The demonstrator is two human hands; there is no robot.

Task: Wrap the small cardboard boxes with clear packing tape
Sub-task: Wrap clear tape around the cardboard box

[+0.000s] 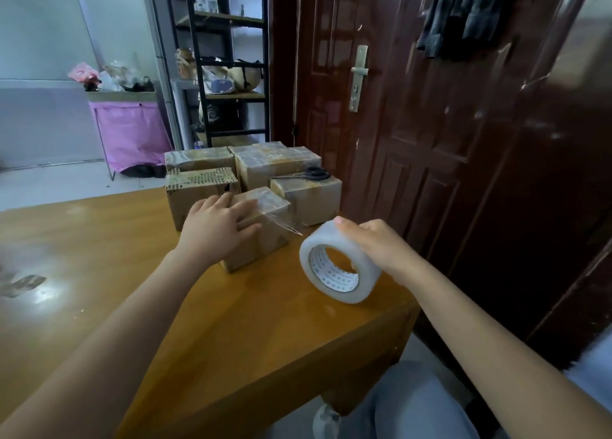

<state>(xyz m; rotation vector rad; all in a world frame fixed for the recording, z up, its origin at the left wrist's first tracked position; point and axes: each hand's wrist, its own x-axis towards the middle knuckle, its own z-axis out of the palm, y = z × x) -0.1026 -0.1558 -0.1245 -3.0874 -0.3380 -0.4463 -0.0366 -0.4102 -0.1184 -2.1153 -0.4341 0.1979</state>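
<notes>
Nearest, the right hand (374, 243) gripped the tape roll (341, 263), its strip running to the front box (261, 230) under the left hand (215, 226)'s flat spread fingers (245, 206), so this wrap looked unfinished, while boxes behind (275, 163) already shone taped.

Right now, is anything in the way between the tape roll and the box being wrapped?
Nothing visible. The right hand holds the tape roll just right of the box, a clear strip already joins them, and the left hand presses on the box.
</notes>
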